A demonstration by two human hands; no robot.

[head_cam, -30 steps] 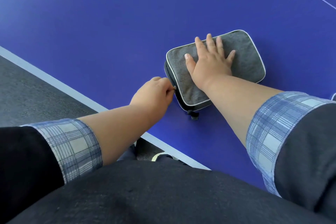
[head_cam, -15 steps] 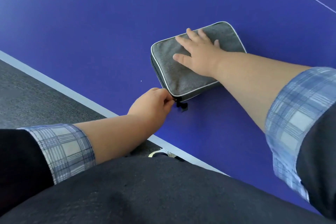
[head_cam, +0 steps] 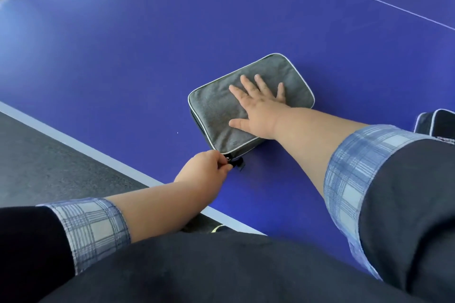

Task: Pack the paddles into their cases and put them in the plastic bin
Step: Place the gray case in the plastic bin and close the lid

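Note:
A grey fabric paddle case (head_cam: 216, 108) with pale piping lies flat on the blue table-tennis table (head_cam: 123, 56). My right hand (head_cam: 258, 106) rests palm-down on its top with the fingers spread. My left hand (head_cam: 204, 167) is pinched on the zipper pull (head_cam: 230, 159) at the case's near corner, beside a small dark tab (head_cam: 240, 163). No paddle is visible; what is inside the case is hidden. The plastic bin is out of view.
A second dark case (head_cam: 435, 123) with pale piping shows at the right edge, partly behind my right sleeve. The table's white edge line (head_cam: 86, 147) runs diagonally, with dark grey floor (head_cam: 37, 160) beyond it at the left. A shoe tip (head_cam: 216, 229) shows below the table edge.
My left hand has drawn the zipper pull along the case's near-left side to its near corner. My right hand stayed pressed on the case. The camera view shifted, bringing the second case into sight.

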